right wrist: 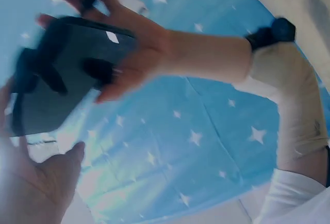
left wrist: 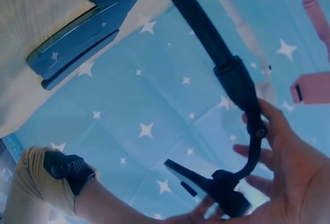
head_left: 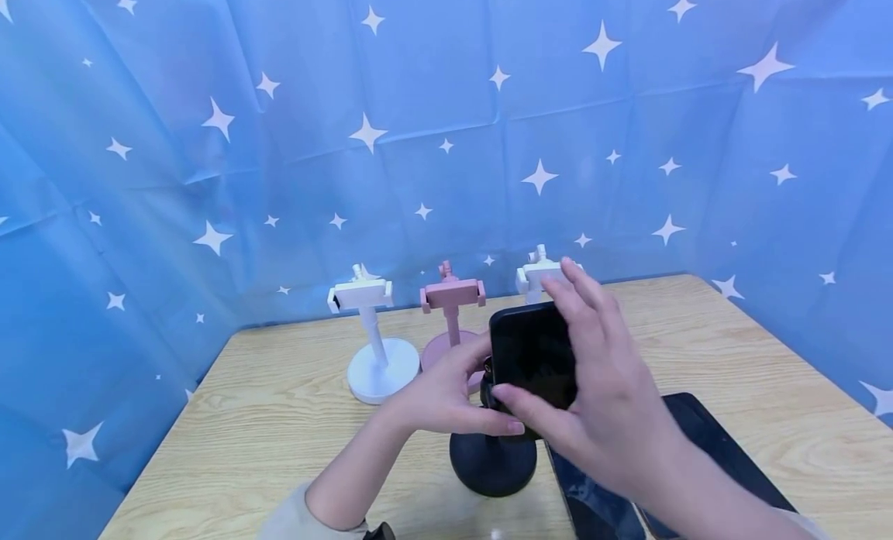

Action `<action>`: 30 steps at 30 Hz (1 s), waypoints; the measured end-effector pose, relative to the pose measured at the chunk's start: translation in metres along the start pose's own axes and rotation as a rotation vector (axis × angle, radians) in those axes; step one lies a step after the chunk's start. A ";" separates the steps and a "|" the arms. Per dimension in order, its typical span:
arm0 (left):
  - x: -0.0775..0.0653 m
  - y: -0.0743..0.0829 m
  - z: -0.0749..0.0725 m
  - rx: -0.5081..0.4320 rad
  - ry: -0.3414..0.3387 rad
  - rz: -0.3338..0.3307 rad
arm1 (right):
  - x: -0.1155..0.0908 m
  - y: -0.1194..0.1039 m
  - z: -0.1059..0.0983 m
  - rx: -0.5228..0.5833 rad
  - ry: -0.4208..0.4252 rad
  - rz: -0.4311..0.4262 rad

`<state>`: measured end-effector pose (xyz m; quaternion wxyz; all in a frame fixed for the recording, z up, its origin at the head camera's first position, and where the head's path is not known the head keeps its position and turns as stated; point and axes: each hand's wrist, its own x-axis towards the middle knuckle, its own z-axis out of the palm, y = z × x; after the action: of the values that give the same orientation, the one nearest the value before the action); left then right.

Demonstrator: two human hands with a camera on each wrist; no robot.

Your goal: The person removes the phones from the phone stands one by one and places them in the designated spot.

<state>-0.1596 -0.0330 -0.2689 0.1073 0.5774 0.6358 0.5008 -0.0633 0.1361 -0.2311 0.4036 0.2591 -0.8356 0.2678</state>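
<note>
A black phone point(head_left: 533, 354) stands upright, screen toward me, at the top of a black phone stand point(head_left: 493, 466) with a round base. My right hand point(head_left: 614, 385) grips the phone, thumb across its lower left front and fingers along the right edge. Around the stand's upper neck curls my left hand point(head_left: 446, 397), its thumb reaching in front near the phone's bottom edge. In the left wrist view, the fingers pass behind the jointed neck point(left wrist: 252, 126), close to the clamp point(left wrist: 227, 190). The phone mostly hides the clamp in the head view.
Behind my hands stand a white phone stand point(head_left: 373, 377), a pink phone stand point(head_left: 452, 294) and another white phone stand point(head_left: 537, 275), partly hidden. Dark flat devices point(head_left: 718, 447) lie on the wooden table point(head_left: 279, 416) beneath my right forearm. A blue starred curtain point(head_left: 446, 98) hangs behind.
</note>
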 end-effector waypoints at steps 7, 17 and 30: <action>0.001 -0.002 0.001 0.187 0.006 0.073 | 0.014 -0.023 0.024 -0.185 0.131 -0.089; 0.006 -0.008 -0.006 0.154 0.014 0.197 | 0.018 -0.012 0.034 -0.332 0.217 -0.058; 0.012 -0.009 -0.013 0.155 -0.084 0.108 | 0.016 -0.002 0.031 -0.211 0.219 -0.052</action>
<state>-0.1780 -0.0284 -0.2644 0.0619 0.6381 0.6354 0.4305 -0.0871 0.1111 -0.2337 0.5242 0.2058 -0.8031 0.1947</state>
